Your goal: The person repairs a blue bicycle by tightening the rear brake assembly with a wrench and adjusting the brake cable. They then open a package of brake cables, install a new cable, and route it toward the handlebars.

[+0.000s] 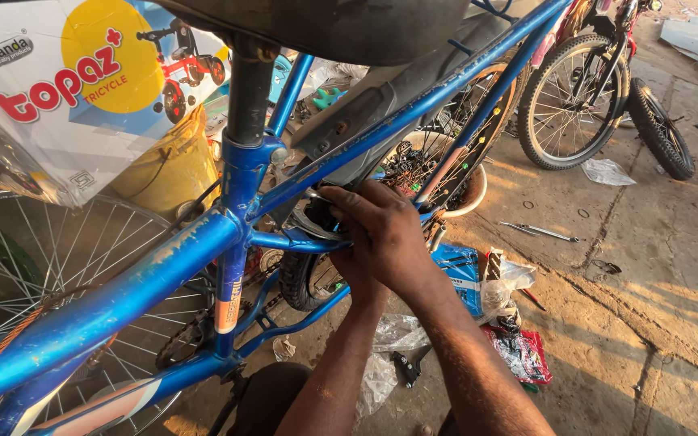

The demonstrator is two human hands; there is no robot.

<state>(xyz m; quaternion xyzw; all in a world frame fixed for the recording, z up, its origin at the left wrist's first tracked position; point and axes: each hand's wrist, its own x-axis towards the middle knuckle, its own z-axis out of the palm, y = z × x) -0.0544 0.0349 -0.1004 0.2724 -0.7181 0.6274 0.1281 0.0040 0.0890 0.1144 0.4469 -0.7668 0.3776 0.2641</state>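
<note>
Behind blue frame (163,266) | right hand (381,230) pinches brake caliper (313,222) | left hand (353,270) (mostly hidden), grip unclear

The bike frame (163,266) is blue painted metal, glossy but chipped and scratched; the tyre (296,278) is matt black rubber, the spokes (34,258) thin bright metal, the bags (393,335) crinkled clear plastic, the ground (648,323) rough dusty concrete

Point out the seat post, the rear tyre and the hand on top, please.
Seat post (250,97): head view, on its dark shaft above the frame.
Rear tyre (294,282): head view, on its black tread.
Right hand (381,230): head view, on its back.
</note>
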